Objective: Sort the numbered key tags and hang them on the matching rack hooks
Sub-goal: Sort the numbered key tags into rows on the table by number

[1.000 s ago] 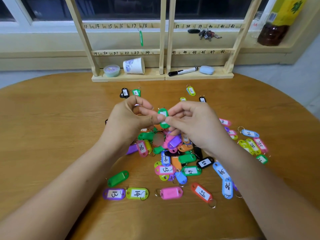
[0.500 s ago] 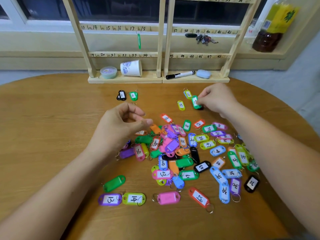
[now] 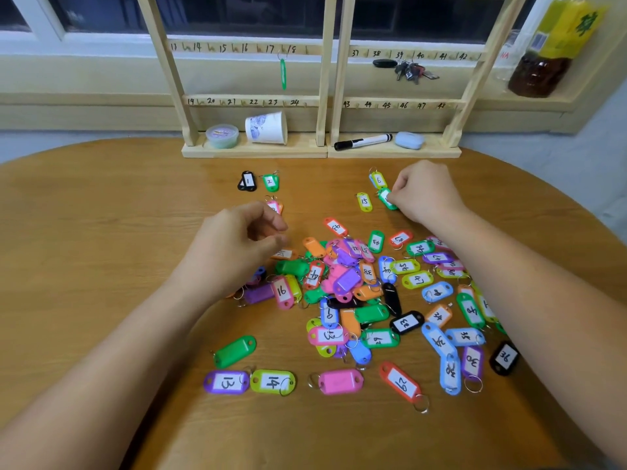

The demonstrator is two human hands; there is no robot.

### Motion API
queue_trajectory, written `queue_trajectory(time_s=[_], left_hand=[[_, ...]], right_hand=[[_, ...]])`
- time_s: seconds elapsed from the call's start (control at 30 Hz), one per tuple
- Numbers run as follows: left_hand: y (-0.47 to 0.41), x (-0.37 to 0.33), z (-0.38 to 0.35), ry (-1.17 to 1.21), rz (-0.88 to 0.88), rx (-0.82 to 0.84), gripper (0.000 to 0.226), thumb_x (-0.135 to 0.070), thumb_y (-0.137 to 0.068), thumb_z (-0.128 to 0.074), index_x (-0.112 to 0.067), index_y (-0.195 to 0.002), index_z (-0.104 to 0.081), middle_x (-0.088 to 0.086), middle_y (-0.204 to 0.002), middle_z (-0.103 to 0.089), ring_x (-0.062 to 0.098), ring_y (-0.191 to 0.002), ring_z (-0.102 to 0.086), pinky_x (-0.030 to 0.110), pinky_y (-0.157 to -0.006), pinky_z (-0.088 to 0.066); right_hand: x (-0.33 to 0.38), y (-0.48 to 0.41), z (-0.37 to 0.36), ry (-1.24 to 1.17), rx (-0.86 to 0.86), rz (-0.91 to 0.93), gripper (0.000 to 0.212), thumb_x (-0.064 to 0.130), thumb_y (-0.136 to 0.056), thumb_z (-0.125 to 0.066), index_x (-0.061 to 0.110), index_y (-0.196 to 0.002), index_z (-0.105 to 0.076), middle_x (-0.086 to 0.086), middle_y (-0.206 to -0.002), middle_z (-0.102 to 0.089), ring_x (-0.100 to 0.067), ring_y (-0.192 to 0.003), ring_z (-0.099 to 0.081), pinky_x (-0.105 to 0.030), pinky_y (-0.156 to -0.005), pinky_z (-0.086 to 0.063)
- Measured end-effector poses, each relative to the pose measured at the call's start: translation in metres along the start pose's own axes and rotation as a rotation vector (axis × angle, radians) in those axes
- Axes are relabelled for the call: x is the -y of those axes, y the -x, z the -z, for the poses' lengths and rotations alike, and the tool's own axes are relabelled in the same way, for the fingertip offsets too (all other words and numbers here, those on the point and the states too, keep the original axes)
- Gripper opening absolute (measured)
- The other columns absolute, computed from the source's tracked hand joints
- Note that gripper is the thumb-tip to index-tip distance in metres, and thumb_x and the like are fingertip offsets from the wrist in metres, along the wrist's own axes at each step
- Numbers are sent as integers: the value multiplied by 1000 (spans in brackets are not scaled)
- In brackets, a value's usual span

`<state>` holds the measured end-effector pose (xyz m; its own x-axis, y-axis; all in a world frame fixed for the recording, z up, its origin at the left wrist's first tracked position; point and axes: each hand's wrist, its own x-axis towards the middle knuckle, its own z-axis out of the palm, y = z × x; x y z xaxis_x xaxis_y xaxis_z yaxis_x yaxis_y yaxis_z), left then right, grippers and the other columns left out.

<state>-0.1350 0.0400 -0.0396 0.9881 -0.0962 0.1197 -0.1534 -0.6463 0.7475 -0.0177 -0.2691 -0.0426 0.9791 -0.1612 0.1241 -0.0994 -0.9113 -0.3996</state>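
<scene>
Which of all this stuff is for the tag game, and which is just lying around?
For the job: key tags, numbered rack, green tag pinched by the right hand.

Just lying about: paper cup, marker, small tub, bunch of keys, bottle.

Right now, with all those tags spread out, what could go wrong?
The green tag in the right hand's grip has its number partly covered, so it might be grouped wrongly beside tag 6, which could itself be read as 9. The right forearm crosses above the pile; pulled back low, it might scatter tags there, like black tag 36.
</scene>
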Motion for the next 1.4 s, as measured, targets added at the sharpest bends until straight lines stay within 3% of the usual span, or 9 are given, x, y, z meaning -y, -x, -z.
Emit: queue_trajectory(time_s=[0.07,0.23,0.33,0.53,0.7,0.83,1.03,1.2,1.4], left_hand=[[-1,3,3,-105,-38,57,8,-31,-92,-81,-36,-92,-76,-16,-87,-74,1,-85,-67,13,-70,-50],[1,3,3,-220,-145,185,14,-36,-89,-83,-39,-102,-78,-15,-100,-70,5,-92,-65,31,-83,-54],[2,3,5,-266,-196,202,16,-33,-93,-80,-40,-107,-78,-15,-104,-68,5,-94,-64,33,-85,-54],[7,3,18,-265,-230,322,28,-37,-81,-91,-41,-105,-76,-19,-98,-65,0,-93,-62,15,-79,-46],[11,2,21,-329,-208,363,35,-44,-74,-94,-42,-104,-76,-19,-103,-62,-1,-96,-59,20,-82,-48],[11,2,18,-353,-203,384,33,-44,-73,-95,-38,-99,-75,-15,-99,-62,-1,-91,-58,21,-81,-48],[12,-1,19,-263,-132,439,16,-37,-82,-90,-36,-85,-75,-11,-78,-75,8,-77,-68,29,-73,-55],[11,-6,22,-98,-110,319,26,-25,-77,-95,-28,-90,-73,-12,-79,-77,5,-70,-67,14,-63,-47],[12,-10,17,200,-31,210,35,-2,-83,-87,-15,-101,-61,-2,-85,-80,26,-71,-70,44,-65,-61]], right_hand=[[-1,1,-1,6,-10,6,15,18,-88,-80,18,-74,-75,-4,-88,-74,-20,-83,-69,-29,-68,-48],[-3,7,0,15,-41,40,15,13,-88,-76,19,-74,-73,-4,-84,-72,-19,-77,-67,-24,-57,-41],[-1,15,3,19,-61,81,15,13,-89,-72,20,-75,-72,-2,-81,-71,-22,-80,-68,-29,-65,-50],[28,62,13,-116,-52,240,12,19,-90,-68,23,-81,-75,8,-75,-70,-8,-74,-64,-25,-66,-46],[51,99,4,-237,55,299,12,21,-89,-72,27,-79,-75,10,-68,-68,0,-64,-61,-9,-56,-40],[63,120,-6,-322,124,321,13,19,-88,-74,28,-79,-74,8,-65,-66,-5,-59,-60,-14,-55,-41],[78,146,-11,-429,244,353,7,22,-90,-77,26,-84,-77,7,-69,-66,-4,-57,-55,-14,-54,-37],[84,150,-7,-482,361,392,5,28,-89,-84,27,-87,-79,12,-69,-66,-1,-59,-55,-15,-58,-44],[86,134,-4,-423,363,442,9,22,-88,-84,25,-82,-78,10,-67,-68,-1,-60,-60,-25,-62,-53]])
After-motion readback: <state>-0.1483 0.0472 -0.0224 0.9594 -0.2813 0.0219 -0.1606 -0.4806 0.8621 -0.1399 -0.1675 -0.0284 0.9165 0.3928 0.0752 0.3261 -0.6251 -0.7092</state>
